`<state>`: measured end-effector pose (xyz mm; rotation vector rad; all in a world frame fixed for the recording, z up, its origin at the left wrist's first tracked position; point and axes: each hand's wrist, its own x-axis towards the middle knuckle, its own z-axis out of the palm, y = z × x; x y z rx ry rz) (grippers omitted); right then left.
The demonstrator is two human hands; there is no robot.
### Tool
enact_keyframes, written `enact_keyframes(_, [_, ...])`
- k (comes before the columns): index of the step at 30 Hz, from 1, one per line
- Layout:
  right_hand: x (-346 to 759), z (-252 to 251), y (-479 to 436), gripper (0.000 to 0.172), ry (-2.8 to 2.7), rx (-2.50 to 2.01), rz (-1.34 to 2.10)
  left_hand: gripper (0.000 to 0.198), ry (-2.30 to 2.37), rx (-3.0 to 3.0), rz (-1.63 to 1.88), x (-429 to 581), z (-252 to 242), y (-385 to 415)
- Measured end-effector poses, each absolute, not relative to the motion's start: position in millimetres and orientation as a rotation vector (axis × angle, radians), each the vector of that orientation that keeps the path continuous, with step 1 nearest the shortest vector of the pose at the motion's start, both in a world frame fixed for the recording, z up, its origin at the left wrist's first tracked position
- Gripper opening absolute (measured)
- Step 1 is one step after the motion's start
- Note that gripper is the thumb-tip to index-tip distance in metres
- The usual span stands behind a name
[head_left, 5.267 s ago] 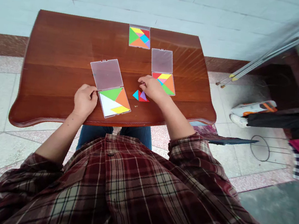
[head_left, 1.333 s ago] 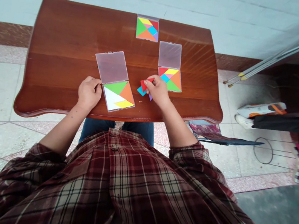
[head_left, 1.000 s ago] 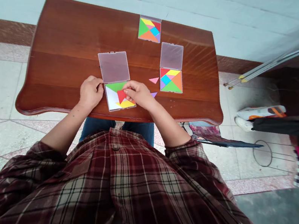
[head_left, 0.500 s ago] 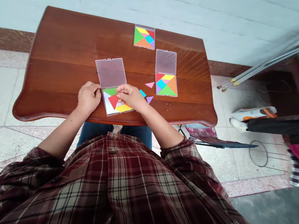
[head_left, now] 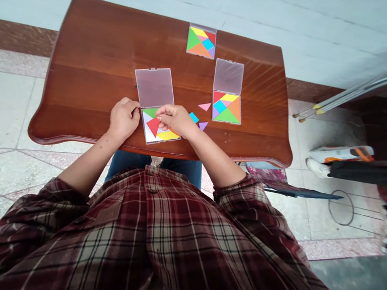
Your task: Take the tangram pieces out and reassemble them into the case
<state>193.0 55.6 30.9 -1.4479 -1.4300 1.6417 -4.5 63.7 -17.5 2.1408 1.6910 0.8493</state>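
Observation:
An open tangram case (head_left: 147, 130) lies near the table's front edge, its clear lid (head_left: 154, 88) folded back. My left hand (head_left: 123, 119) is closed at the case's left side, its fingertips at the hinge corner; the curled fingers are partly hidden. Over the tray, my right hand (head_left: 177, 120) pinches a red triangle tangram piece (head_left: 152, 126). A green piece (head_left: 150, 111) and a yellow piece (head_left: 168, 136) lie in the tray, with a bit of orange under my right hand. Pink (head_left: 205, 106), blue (head_left: 194, 117) and purple (head_left: 202, 126) pieces lie loose to the right.
Another open case (head_left: 227, 108) with a filled tray is right of the loose pieces. A third filled case (head_left: 201, 42) lies at the table's (head_left: 101, 50) back edge. A folding chair (head_left: 273, 178), crutches (head_left: 318, 109) and a person's leg (head_left: 359, 171) are at the right.
The view has shifted, so the table sits a little higher and further right. My right hand still pinches the red triangle over the tray, and my left hand stays at the case.

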Motion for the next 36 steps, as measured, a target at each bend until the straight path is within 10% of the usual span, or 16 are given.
enact_keyframes(36, [181.8, 88.0, 58.9, 0.013, -2.320, -1.426, 1.054, 0.021, 1.672, 2.130, 0.860, -4.6, -15.3, 62.7])
